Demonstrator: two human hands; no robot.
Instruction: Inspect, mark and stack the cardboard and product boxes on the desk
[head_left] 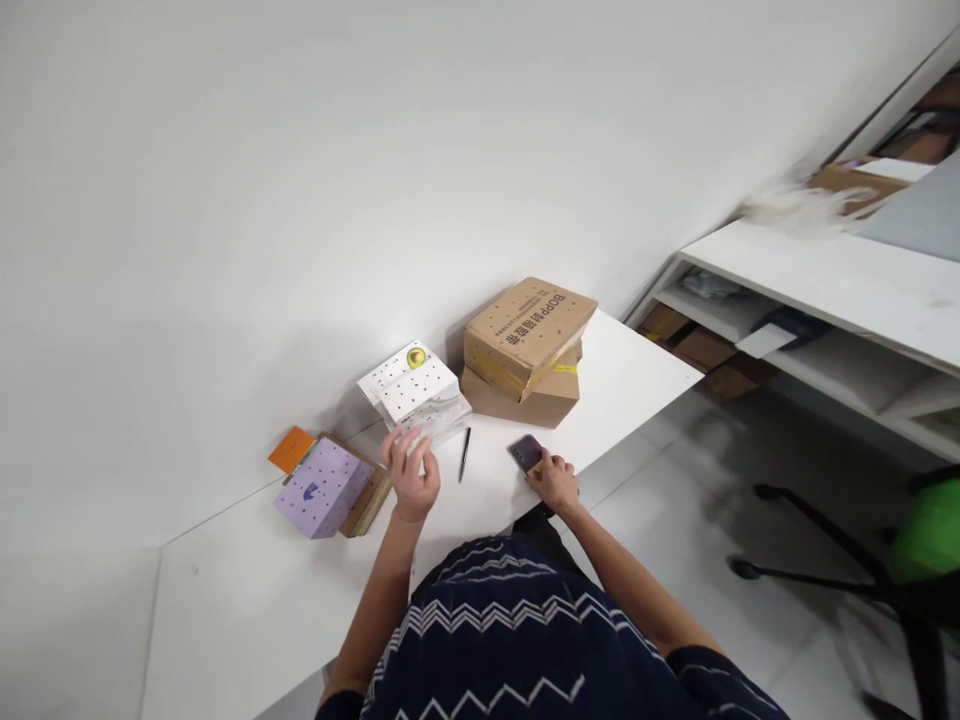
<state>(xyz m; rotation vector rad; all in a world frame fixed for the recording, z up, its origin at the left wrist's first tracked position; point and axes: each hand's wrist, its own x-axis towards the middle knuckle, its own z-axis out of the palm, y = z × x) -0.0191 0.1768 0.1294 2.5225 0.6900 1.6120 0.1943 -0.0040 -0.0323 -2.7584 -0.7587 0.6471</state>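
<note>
At the table's near edge, my right hand (556,483) grips the lower end of a dark smartphone (526,453), whose camera side faces up. My left hand (412,478) is raised with its fingers loosely bent and apart, holding nothing. Just beyond those fingers lie white dotted boxes (420,388) with an avocado picture; whether the fingertips touch them I cannot tell. Between my two hands lies a black pen (465,455). Left of my left hand, a purple dotted box (324,487) leans on a brown stack (366,503), with an orange card (292,449) behind it.
Two stacked cardboard cartons (529,340) stand at the back of the white table (225,590), close to the wall. To the right are a white shelf unit (817,270) holding boxes and an office chair (817,540) with a green part.
</note>
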